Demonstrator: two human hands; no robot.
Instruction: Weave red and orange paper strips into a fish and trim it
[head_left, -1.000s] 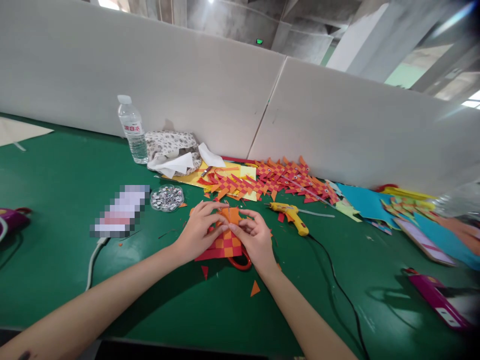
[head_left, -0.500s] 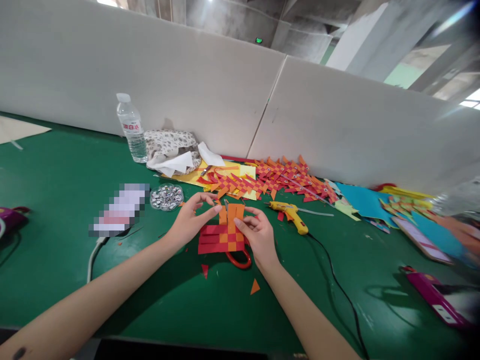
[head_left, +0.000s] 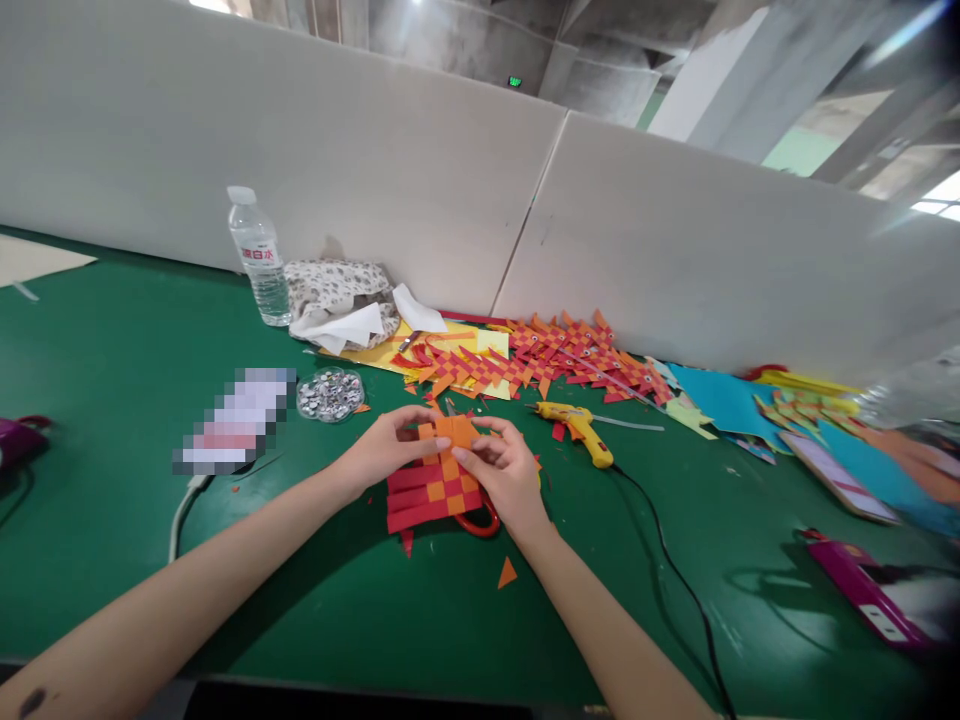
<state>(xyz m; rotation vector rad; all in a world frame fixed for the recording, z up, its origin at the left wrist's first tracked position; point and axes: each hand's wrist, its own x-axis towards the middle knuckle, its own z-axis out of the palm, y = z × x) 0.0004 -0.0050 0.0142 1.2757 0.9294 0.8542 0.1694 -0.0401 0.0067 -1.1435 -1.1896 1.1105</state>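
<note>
Between my hands is a woven paper piece (head_left: pixel 452 492), a red and orange checkerboard with loose red strips to the left and orange strips at the top. My left hand (head_left: pixel 384 448) pinches the orange strips from the left, its thumb lying across them. From the right, my right hand (head_left: pixel 504 472) grips the same orange strips with thumb in front and fingers behind. Red-handled scissors (head_left: pixel 484 524) lie on the table under the paper; only a handle loop and the blade tip show.
Behind lie woven paper fish (head_left: pixel 570 350) and a dish of googly eyes (head_left: pixel 330 394). A yellow glue gun (head_left: pixel 581 428) with a black cord is at right. A water bottle (head_left: pixel 260 260), a pixelated phone (head_left: pixel 236 420) and paper scraps (head_left: pixel 507 573) are also on the green table (head_left: pixel 315 620).
My left hand has moved right and now takes hold of the orange strips. The woven paper has tilted and come slightly lower and left.
</note>
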